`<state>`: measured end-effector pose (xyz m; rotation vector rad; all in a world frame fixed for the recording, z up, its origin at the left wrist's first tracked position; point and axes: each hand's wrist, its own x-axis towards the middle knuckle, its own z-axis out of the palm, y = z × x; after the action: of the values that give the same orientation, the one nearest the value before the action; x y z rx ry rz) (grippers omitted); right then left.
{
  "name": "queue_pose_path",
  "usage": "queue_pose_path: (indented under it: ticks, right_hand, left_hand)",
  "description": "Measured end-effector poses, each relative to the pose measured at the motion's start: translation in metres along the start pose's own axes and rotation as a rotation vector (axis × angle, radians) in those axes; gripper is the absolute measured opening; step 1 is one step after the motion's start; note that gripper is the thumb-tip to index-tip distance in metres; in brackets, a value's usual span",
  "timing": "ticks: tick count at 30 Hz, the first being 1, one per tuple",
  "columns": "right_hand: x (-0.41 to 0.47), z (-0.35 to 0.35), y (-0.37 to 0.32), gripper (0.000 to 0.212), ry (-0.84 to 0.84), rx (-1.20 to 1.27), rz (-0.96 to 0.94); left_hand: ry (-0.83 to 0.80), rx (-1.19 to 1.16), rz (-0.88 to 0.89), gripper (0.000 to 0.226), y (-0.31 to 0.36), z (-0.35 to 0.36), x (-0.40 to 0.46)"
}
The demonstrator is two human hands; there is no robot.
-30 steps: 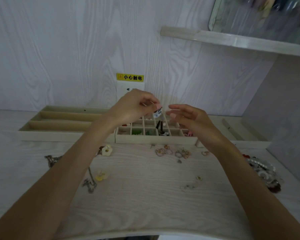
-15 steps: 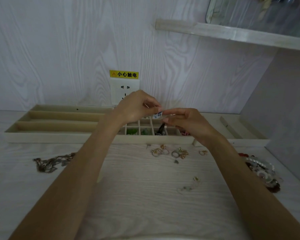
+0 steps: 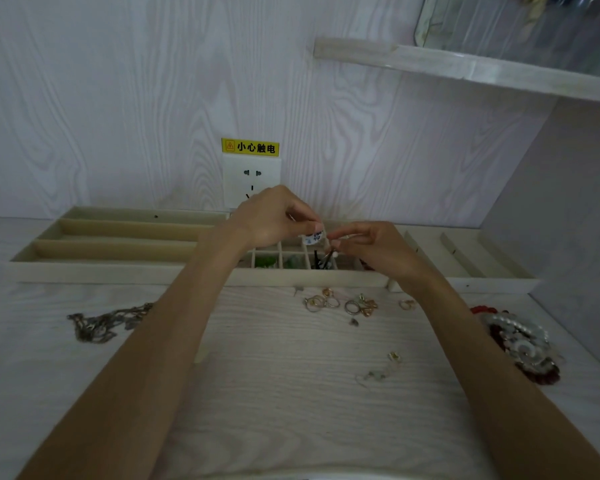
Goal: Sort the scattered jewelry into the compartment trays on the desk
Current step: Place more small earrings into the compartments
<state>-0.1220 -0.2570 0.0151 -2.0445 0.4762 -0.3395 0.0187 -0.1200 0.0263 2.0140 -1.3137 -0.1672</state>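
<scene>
My left hand [image 3: 271, 216] pinches a small white piece with blue marks [image 3: 313, 237] above the gridded compartment tray [image 3: 305, 277]. My right hand [image 3: 371, 242] meets it from the right, fingertips pinched close against the same piece. Both hands hover over the tray's middle cells, which hold green beads [image 3: 265, 262] and dark pins [image 3: 321, 261]. Several rings [image 3: 340, 303] lie loose on the desk just in front of the tray. A grey chain [image 3: 104, 323] lies at the left.
A long-slot tray [image 3: 118, 237] stands at the left and another tray [image 3: 465, 258] at the right. A heap of pearl and red bead jewelry [image 3: 520, 344] lies at the right edge. Small earrings [image 3: 381, 368] sit mid-desk. A wall socket [image 3: 252, 181] is behind my hands.
My right hand has closed in on the small white piece held by my left hand, and the view has shifted so the chain at the left shows.
</scene>
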Motion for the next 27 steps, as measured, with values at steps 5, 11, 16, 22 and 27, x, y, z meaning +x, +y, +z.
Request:
queue_pose_path:
  ticks: [5,11,16,22,27]
  right_hand:
    - [-0.002,-0.007,-0.001,0.020,0.012,0.026,-0.008]
    - [-0.003,-0.008,-0.001,0.024,0.041,0.101,-0.017]
    - [-0.003,-0.007,-0.002,0.020,0.058,0.140,-0.021]
    - [-0.001,-0.007,0.000,0.018,0.060,0.065,0.020]
    - [-0.004,-0.007,-0.001,0.024,0.048,-0.068,-0.010]
  left_hand:
    - [0.014,-0.022,-0.006,0.015,0.000,-0.002,0.000]
    - [0.024,-0.055,0.022,0.016,0.007,-0.001,-0.001]
    - [0.017,-0.087,0.044,0.014,0.012,-0.001,-0.002]
    - [-0.042,-0.054,0.011,0.018,0.006,0.002,-0.003]
    - [-0.075,-0.006,0.002,0.020,0.007,0.002,-0.003]
